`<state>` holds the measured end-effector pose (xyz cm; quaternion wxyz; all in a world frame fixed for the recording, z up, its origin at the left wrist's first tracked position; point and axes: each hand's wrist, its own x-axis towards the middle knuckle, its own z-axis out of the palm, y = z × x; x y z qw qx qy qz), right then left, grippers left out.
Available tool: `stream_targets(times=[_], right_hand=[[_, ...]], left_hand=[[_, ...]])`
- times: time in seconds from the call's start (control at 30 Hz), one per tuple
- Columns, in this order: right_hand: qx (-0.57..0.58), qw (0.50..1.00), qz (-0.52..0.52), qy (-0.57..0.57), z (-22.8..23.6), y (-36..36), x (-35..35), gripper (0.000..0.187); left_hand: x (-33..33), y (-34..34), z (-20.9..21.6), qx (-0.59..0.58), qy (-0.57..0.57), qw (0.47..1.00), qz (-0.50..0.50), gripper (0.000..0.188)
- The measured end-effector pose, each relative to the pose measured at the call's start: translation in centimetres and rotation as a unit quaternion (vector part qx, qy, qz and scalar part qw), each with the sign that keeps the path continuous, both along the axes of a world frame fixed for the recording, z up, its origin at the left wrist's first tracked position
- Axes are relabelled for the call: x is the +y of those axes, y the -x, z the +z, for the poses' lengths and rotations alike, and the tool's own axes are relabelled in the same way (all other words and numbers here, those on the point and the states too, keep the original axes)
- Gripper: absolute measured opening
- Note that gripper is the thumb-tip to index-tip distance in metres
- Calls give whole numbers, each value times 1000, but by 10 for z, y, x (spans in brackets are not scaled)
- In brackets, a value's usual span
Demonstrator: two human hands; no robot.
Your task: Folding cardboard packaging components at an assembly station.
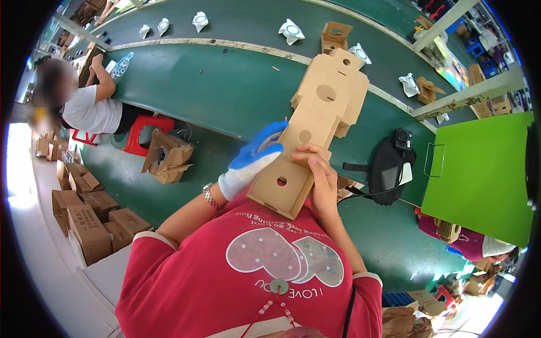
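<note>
A partly folded brown cardboard box (269,190) with round cut-outs slants up from my chest toward the table. My right hand (318,169), bare, grips its right side, with the fingers bent over the wall onto the inner face. At the opposite side is my left hand (251,160) in a blue and white glove. Its fingers and thumb are stretched out and apart beside the box's left edge; whether they touch it I cannot tell. Beyond the hands lie flat, die-cut cardboard blanks (352,93), partly covered by the box.
On the green table (186,84), a black bag (387,172) with a small camera lies at the right, near a bright green panel (479,174). White wrapped pieces (291,31) and an open carton (336,37) stand on the belt behind. Another person (93,107) sits at the left, near cartons (87,231).
</note>
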<state>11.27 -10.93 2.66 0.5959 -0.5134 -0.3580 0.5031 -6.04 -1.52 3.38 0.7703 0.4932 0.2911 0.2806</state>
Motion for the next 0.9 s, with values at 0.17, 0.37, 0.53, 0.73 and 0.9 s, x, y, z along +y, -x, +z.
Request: stream_targets(times=[0.17, 0.37, 0.53, 0.73, 0.9], right_hand=[[45, 996, -68, -35, -3, -4, 32, 21], [214, 968, -132, -13, -31, 3, 33, 55], [226, 973, -36, 11, -46, -1, 13, 31], [134, 990, 27, -39, -19, -17, -15, 17], [55, 979, 102, 170, -8, -48, 7, 28]], left_hand=[[5, -2, -11, 122, -156, 978, -59, 30], [-8, -24, -19, 24, -16, 980, 195, 42], [2, -12, -40, 80, -100, 992, 0, 54], [17, 14, -22, 0, 49, 996, -71, 43], [45, -4, 21, 194, 34, 961, -195, 36]])
